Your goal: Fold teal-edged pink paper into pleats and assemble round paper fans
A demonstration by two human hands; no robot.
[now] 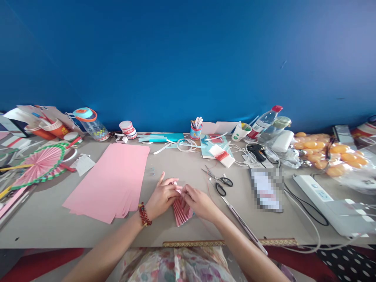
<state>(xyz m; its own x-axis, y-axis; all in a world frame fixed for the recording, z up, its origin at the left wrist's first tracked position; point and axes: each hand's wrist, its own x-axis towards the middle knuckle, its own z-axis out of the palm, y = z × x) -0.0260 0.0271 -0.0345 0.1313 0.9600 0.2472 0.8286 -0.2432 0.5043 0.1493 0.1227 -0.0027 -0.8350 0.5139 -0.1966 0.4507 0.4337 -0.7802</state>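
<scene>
Both my hands meet over a pleated pink paper piece (181, 213) lying on the grey table (44, 227) in front of me. My left hand (161, 197), with a red bead bracelet at the wrist, pinches the top of the folds, one finger raised. My right hand (199, 201) grips the same folded paper from the right, fingers curled onto it. The lower pleats fan out below my hands.
A stack of pink sheets (113, 180) lies to the left. Scissors (219, 182) and a thin ruler (243, 225) lie to the right. A pink-and-green paper fan (41, 164), cups, a bottle (264, 121), a power strip (314, 190), cables and a bag of oranges (331, 154) crowd the back and sides.
</scene>
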